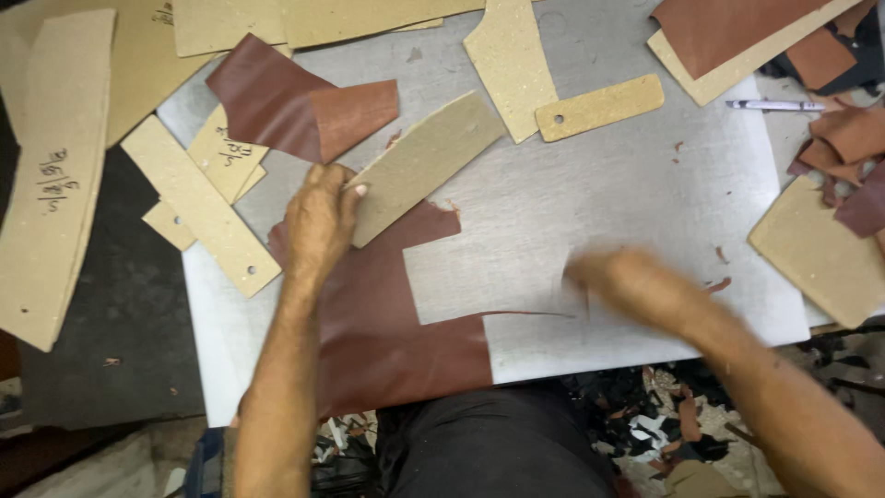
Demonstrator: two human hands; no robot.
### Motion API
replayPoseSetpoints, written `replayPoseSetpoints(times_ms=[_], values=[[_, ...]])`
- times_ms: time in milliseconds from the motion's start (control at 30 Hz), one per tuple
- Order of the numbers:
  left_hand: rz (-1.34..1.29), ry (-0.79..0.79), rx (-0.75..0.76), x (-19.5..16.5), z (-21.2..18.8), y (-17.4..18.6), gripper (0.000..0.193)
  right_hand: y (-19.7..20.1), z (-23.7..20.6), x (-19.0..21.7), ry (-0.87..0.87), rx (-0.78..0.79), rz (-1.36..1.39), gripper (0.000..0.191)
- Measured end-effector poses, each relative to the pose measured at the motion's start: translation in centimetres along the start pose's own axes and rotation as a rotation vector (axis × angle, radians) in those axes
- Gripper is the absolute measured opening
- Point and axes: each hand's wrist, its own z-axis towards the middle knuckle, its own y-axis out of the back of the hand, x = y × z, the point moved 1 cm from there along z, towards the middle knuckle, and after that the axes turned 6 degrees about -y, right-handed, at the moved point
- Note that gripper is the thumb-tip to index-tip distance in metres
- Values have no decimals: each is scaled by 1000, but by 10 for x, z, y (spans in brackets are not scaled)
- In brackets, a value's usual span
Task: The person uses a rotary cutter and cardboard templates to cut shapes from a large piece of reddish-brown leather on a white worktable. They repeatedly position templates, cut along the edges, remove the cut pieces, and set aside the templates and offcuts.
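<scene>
Mid-frame, the left hand presses a stiff, light card flat on soft, floppy leather on the worktop, best pinned from above; the blurred right hand can't be read.

Bare forearms, no sleeves, dark trousers (black or charcoal), bare hands
</scene>
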Motion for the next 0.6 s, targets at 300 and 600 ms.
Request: replayPoseSetpoints(times_ms=[300, 600], values=[[-1059, 170, 172, -91, -125, -46, 19, -97, -20, 67, -136, -562, 934, 85], [-610, -221, 1225, -170, -180, -110, 45, -335, -237, 34, -811, -1749, 1245, 41]])
